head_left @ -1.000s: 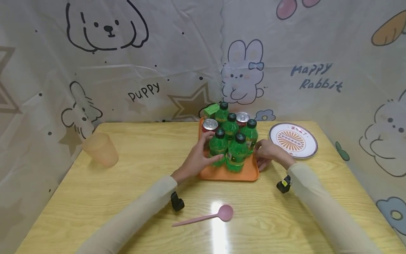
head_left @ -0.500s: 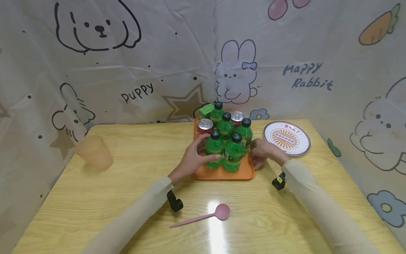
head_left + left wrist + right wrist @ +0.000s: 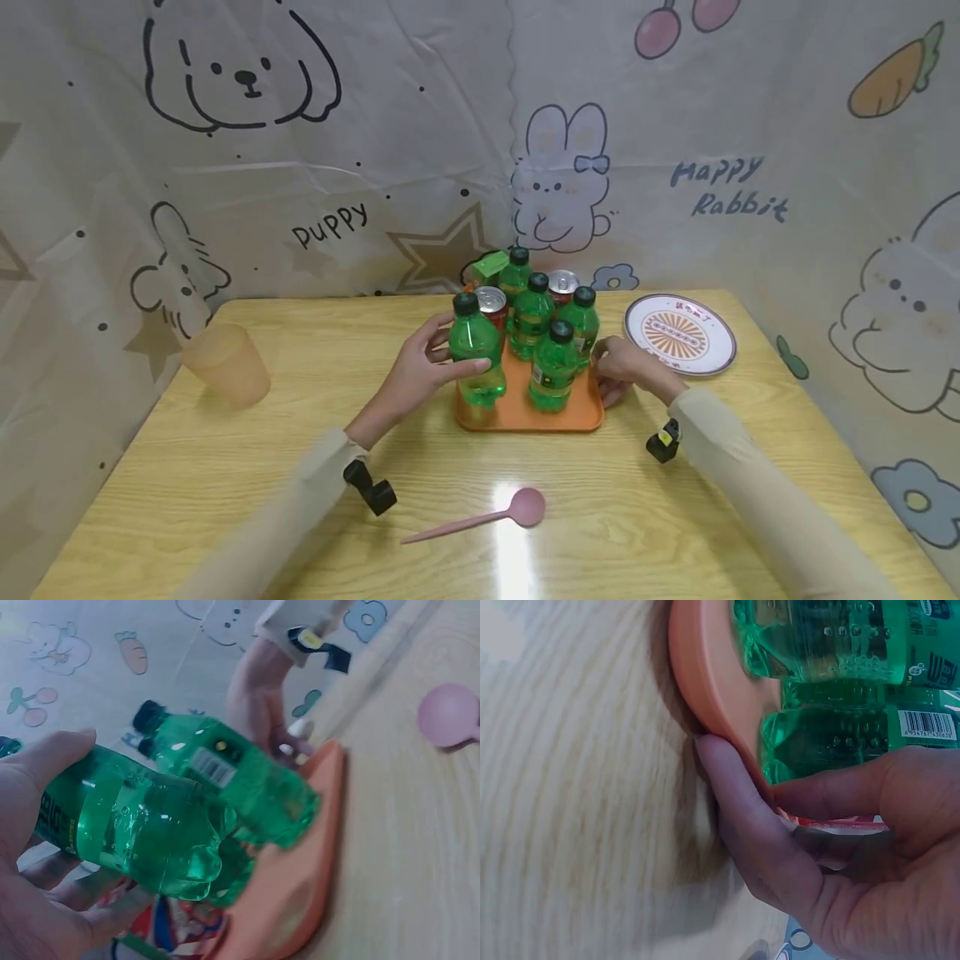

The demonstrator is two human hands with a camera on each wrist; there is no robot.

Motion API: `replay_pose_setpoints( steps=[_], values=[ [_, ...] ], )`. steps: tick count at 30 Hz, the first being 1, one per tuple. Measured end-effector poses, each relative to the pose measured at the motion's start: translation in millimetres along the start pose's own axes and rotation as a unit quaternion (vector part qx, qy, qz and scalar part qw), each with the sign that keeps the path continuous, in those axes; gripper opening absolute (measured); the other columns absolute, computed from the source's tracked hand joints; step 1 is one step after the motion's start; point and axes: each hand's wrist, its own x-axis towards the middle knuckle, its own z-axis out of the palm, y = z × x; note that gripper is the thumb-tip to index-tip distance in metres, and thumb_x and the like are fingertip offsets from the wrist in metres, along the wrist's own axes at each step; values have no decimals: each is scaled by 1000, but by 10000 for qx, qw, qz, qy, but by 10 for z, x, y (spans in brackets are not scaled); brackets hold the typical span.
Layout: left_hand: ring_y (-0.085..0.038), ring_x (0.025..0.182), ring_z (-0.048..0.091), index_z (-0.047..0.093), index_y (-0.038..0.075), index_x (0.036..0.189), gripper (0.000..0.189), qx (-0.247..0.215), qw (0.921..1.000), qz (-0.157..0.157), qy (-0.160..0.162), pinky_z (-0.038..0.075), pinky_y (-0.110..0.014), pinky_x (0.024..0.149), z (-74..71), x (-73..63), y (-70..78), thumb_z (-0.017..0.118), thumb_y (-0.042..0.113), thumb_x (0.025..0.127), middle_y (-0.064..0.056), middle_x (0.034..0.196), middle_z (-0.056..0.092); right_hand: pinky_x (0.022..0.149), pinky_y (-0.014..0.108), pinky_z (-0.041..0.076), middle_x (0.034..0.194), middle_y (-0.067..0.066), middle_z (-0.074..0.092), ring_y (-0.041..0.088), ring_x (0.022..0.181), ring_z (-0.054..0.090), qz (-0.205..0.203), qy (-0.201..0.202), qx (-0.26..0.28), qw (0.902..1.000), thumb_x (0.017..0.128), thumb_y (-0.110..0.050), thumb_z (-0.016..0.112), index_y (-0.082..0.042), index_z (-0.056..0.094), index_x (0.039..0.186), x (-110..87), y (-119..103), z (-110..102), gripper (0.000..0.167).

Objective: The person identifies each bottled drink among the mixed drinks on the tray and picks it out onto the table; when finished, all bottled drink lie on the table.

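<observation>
My left hand (image 3: 412,362) grips a green plastic soda bottle (image 3: 475,346) with a black cap, thumb across its front. In the left wrist view that bottle (image 3: 150,817) hangs above the orange tray (image 3: 334,802), its base clear of it. Several more green bottles (image 3: 551,375) stand upright on the tray, along with two red cans with silver tops, one can (image 3: 491,302) just behind the held bottle. At the tray's right side, my right hand (image 3: 624,367) pinches the rim; the right wrist view shows thumb and forefinger on the rim (image 3: 697,667).
A green box (image 3: 490,265) sits at the tray's back left corner. Right of the tray lies a patterned plate (image 3: 705,333). A pink spoon (image 3: 527,507) rests in front, and a peach cup (image 3: 228,367) stands at the left. A printed cloth hangs behind the table.
My left hand has drawn its bottle up and left, away from the bottle beside it, toward the tray's left edge. My right hand keeps its place on the rim.
</observation>
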Motion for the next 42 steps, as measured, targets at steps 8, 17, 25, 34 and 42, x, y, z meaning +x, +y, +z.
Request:
replay_pose_setpoints(
  steps=[8, 17, 25, 34, 42],
  values=[
    [-22, 112, 70, 46, 13, 154, 67, -65, 9985, -431, 330, 62, -34, 87, -317, 93, 134, 77, 14, 94, -21, 139, 64, 65, 38, 65, 93, 28, 74, 21, 67, 74, 240, -164, 711, 9970, 99, 3, 51, 13, 53, 115, -24, -4, 10, 19],
    [-28, 124, 61, 41, 11, 158, 74, 578, 9948, -406, 737, 58, -26, 88, -692, 228, 122, 78, 20, 95, -17, 144, 57, 64, 37, 65, 86, 24, 73, 21, 65, 75, 305, -200, 662, 9971, 99, 3, 53, 14, 54, 114, -18, 11, 22, 19],
    [-22, 111, 63, 32, 11, 163, 84, 802, 9906, -545, 961, 59, -25, 83, -960, 358, -91, 78, 25, 95, -20, 145, 56, 63, 38, 65, 86, 22, 70, 22, 65, 74, 341, -193, 884, 9953, 99, 4, 52, 13, 50, 118, 0, 31, 22, 21],
    [-34, 129, 56, 34, 11, 161, 88, 1498, 9799, -304, 1282, 49, -48, 106, -1073, 565, -212, 83, 33, 91, -20, 146, 55, 62, 37, 65, 89, 23, 71, 21, 65, 74, 286, -114, 805, 9963, 97, 3, 52, 12, 51, 120, -10, 39, -1, 25],
    [-36, 125, 58, 39, 7, 156, 84, 1628, 9762, 49, 1434, 49, -46, 108, -1081, 856, -286, 86, 24, 88, -21, 142, 55, 60, 36, 64, 79, 18, 66, 17, 62, 70, 200, 193, 656, 9975, 92, 7, 54, 12, 55, 110, -5, 12, 34, 19]
  ],
)
